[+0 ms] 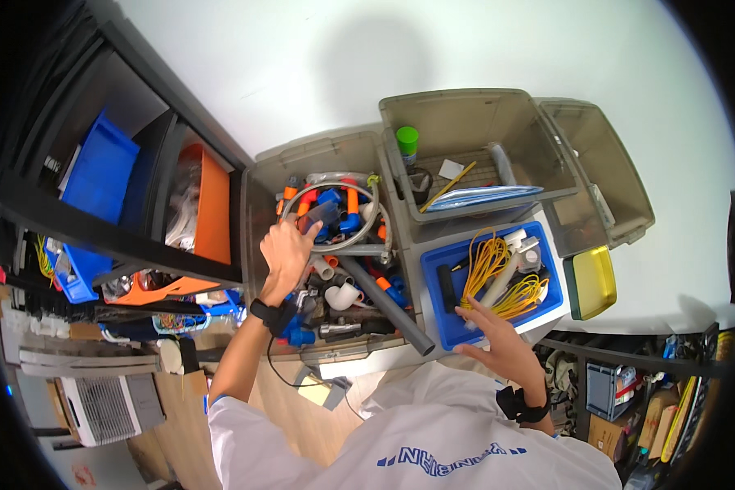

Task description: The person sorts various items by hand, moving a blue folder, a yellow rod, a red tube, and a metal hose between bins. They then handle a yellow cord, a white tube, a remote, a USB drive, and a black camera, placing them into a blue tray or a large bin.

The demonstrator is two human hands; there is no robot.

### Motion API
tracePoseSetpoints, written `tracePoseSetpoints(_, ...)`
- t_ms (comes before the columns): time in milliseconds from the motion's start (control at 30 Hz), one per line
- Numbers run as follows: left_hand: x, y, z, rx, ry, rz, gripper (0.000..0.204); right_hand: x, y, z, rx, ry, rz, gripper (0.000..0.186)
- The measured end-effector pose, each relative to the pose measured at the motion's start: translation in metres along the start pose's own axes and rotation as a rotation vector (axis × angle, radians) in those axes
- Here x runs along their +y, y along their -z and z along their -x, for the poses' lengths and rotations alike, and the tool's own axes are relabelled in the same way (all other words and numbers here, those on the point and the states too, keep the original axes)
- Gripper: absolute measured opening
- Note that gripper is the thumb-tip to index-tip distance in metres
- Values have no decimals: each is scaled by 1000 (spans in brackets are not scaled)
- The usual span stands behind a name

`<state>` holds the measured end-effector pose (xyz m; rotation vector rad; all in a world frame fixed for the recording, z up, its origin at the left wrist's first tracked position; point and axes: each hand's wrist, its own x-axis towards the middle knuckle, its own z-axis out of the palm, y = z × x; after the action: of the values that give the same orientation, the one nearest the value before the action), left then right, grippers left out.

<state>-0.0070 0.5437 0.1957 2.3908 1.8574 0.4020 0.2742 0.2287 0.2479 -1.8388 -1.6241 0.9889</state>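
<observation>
My left hand reaches into a grey translucent bin full of pipe parts. Its thumb and fingers are closed on a smoky translucent piece, whose exact kind I cannot make out. Around it lie a looped grey hose, orange and blue pipe fittings, a white elbow fitting and a long grey pipe. My right hand hovers with spread fingers over the near edge of a blue bin. That bin holds coiled yellow cable and white tubes.
Behind the blue bin stands a larger grey bin with a green-capped can and blue-edged sheets. Another grey bin and a yellow-green tray are at right. A black shelf with blue and orange bins flanks the left.
</observation>
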Motion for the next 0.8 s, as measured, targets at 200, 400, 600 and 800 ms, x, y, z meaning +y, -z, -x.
tracePoseSetpoints(200, -15, -46, -7, -93, -68, -69, 55, 8, -1, 17, 15, -82, -69, 64)
tracePoseSetpoints(400, -27, -57, -9, -144, -154, -80, 60, 26, 1, 29, 65, -83, 19, 63)
tracePoseSetpoints(600, -24, -49, -10, -270, -184, 3, 58, 40, 15, 38, 37, -69, 0, 63)
tracePoseSetpoints(800, -4, -31, 4, -201, -169, 14, 53, 59, 35, 43, 3, -138, 1, 62)
